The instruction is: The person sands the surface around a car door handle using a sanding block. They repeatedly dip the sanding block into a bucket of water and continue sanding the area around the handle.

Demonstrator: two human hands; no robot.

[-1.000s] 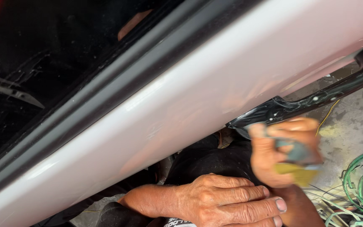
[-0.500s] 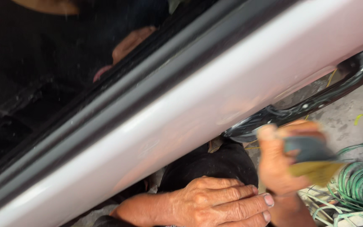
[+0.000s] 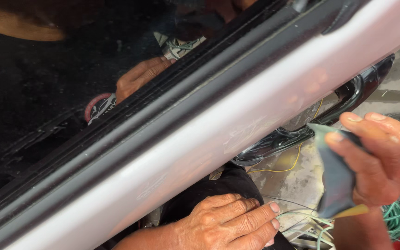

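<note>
Fingers of the right hand [image 3: 376,162] pinch a folded grey abrasive sheet [image 3: 336,180], nearest the glossy white car door panel [image 3: 237,125] at ten o'clock, running diagonally; left hand [image 3: 228,227] rests flat, empty, at six.

My left hand [image 3: 230,223] lay flat and palm-down, fingers stretched out together toward the right, while my right hand [image 3: 378,159] was raised, wrist bent, its fingers and thumb pinched closed.
</note>
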